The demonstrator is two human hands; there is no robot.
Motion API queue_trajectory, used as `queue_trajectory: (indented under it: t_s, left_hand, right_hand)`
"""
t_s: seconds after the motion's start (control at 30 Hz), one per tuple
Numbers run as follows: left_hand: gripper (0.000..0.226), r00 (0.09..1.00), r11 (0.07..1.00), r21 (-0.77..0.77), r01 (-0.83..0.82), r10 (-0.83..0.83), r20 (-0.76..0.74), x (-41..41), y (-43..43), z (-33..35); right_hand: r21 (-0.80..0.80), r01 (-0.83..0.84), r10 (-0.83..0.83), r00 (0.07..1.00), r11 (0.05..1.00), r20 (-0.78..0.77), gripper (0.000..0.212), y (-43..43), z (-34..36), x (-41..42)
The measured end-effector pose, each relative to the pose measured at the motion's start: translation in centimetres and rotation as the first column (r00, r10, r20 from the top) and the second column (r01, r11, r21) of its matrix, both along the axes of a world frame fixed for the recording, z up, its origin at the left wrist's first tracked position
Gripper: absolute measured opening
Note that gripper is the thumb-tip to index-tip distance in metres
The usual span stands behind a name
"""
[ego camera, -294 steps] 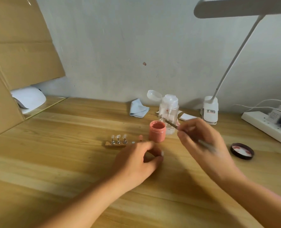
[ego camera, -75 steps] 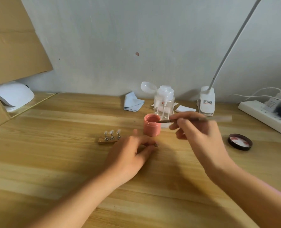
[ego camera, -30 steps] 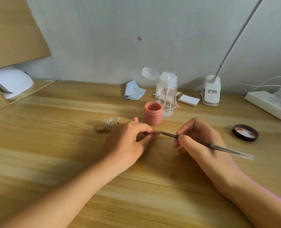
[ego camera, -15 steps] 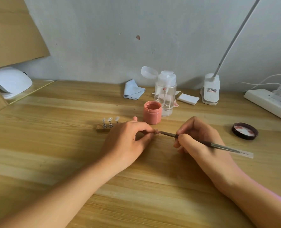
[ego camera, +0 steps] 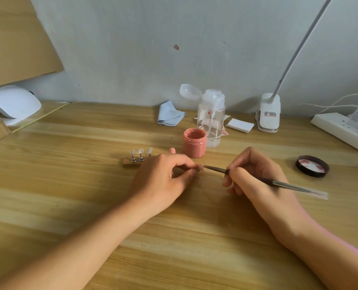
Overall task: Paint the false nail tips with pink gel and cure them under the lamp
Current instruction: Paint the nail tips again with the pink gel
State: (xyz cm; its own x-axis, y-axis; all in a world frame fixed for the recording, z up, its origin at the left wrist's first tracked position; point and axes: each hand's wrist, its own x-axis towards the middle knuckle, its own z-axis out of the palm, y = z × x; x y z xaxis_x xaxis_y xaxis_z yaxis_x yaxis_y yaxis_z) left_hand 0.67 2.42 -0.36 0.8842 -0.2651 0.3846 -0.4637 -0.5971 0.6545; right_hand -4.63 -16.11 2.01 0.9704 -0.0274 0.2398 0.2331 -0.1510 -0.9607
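Because the nail tip (ego camera: 199,168) is a small, thin plastic shell, it probably weighs almost nothing, flexes if squeezed and smears wherever its wet face is touched, so it is best held by its edges or underside. The left hand (ego camera: 163,176) has its grip closed on it in a pinch, low over the worktop (ego camera: 69,185). The right hand (ego camera: 255,176) grips the brush (ego camera: 278,183) like a pen, with the bristles just beside the tip. The open pink gel jar (ego camera: 194,143) stands behind, and the curing lamp (ego camera: 14,103) sits far left.

A jar (ego camera: 194,142) stands before a bottle (ego camera: 211,118), with a nail stand (ego camera: 134,160) left and a lid (ego camera: 312,166) right.
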Motion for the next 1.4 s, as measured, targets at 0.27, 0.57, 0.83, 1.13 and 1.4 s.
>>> queue_trajectory:
  t_s: [0.27,0.57,0.83,1.13,1.4]
  left_hand:
    - [0.006,0.999,1.000,0.007,0.004,-0.003,-0.032,-0.03,0.08,-0.15]
    - [0.006,1.000,1.000,-0.012,0.023,-0.023,-0.020,-0.03,0.06,0.00]
    - [0.011,0.999,0.999,-0.033,0.035,-0.036,-0.028,-0.01,0.18,-0.09]
    - [0.011,0.988,0.979,-0.171,0.106,-0.124,-0.093,0.25,0.29,-0.15]
    - [0.008,0.976,0.968,-0.226,0.111,-0.149,-0.157,0.49,0.38,-0.41]
  right_hand:
    - [-0.037,-0.015,0.014,1.000,0.999,-0.024,0.008,-0.03,0.01,-0.02]
    - [-0.038,0.004,-0.005,1.000,0.999,-0.025,0.013,0.00,-0.06,0.09]
    - [0.050,-0.010,0.010,1.000,0.999,0.005,0.017,-0.12,-0.17,0.02]
    - [0.093,-0.038,0.037,0.999,0.995,0.016,0.013,-0.26,-0.30,0.01]
    - [0.050,-0.053,0.053,0.999,0.997,0.001,0.011,-0.13,-0.13,-0.07]
